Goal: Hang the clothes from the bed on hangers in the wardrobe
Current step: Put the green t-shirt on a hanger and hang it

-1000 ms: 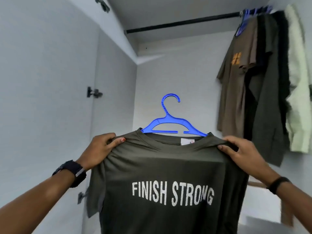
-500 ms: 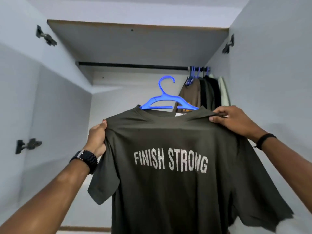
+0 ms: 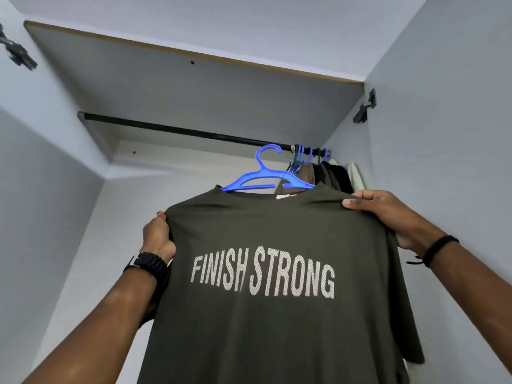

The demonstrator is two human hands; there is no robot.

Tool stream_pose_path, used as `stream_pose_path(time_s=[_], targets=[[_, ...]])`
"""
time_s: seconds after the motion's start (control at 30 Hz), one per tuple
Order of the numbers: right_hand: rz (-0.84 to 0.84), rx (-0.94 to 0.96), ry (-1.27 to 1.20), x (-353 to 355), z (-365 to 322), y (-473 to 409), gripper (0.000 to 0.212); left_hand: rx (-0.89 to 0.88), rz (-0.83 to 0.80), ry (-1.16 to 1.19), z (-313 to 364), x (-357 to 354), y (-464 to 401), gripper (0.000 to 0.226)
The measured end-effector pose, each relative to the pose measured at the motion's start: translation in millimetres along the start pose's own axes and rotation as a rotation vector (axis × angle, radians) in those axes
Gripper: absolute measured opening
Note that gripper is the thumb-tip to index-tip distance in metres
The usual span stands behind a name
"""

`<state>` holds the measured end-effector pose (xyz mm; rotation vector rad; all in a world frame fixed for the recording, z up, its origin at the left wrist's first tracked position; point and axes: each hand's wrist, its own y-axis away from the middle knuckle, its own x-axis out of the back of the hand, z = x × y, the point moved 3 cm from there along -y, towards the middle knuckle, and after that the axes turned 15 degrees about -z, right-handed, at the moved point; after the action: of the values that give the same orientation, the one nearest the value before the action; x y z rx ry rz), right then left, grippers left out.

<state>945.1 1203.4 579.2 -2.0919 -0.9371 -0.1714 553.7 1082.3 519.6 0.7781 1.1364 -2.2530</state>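
While I hold the shirt (image 3: pixel 277 286) up by its shoulders, it sits higher and closer to the rod (image 3: pixel 177 130) than half a second back, and the view has tipped further up toward the wardrobe's top panel (image 3: pixel 194 87). My left hand (image 3: pixel 158 236) grips the shirt's left shoulder, fingers curled into the cloth; my right hand (image 3: pixel 388 212) pinches the right shoulder, thumb on the near face of the cloth. Both grips match the earlier frame. The shirt hangs on the blue hanger (image 3: pixel 266 181), whose hook stands just in front of the rod at the same height; I cannot tell whether it has caught.

To the right on the rod hang other clothes (image 3: pixel 329 176) on hangers, bunched against the right wall, just behind the hanger's right arm and partly hidden by it and the shirt. Bare rod runs off to the left. Door hinges (image 3: pixel 365 106) show on the right side and upper left. A watch (image 3: pixel 149 266) is on my left wrist, a dark band (image 3: pixel 437 248) on my right.
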Motion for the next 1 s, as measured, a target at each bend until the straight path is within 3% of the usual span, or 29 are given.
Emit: stream_pose_path(time_s=[0.37,0.5,0.57,0.6,0.83,1.0], targets=[[0.441,0.202,0.222,21.1,51.4,-103.9,0.016,0.035,-0.054,0.039,-93.6,2.9,-127.4,0.028],[0.549,0.212,0.331,19.8,55.2,-143.5,0.015,0.063,-0.255,-0.104,-121.9,-12.3,-173.6,0.01],[0.59,0.227,0.398,17.1,50.7,-167.4,0.013,0.073,-0.311,-0.235,-137.6,-21.4,-200.2,0.047],[0.604,0.228,0.422,15.3,47.5,-177.1,0.013,0.057,-0.342,-0.304,-143.6,-26.2,-209.8,0.054],[0.794,0.196,0.585,20.3,35.1,-250.7,0.013,0.018,-0.707,-0.835,-190.7,-51.6,-260.1,0.034],[0.825,0.163,0.73,22.7,34.2,-301.8,0.013,-0.043,-0.907,-0.915,-212.6,-70.9,-270.9,0.029]])
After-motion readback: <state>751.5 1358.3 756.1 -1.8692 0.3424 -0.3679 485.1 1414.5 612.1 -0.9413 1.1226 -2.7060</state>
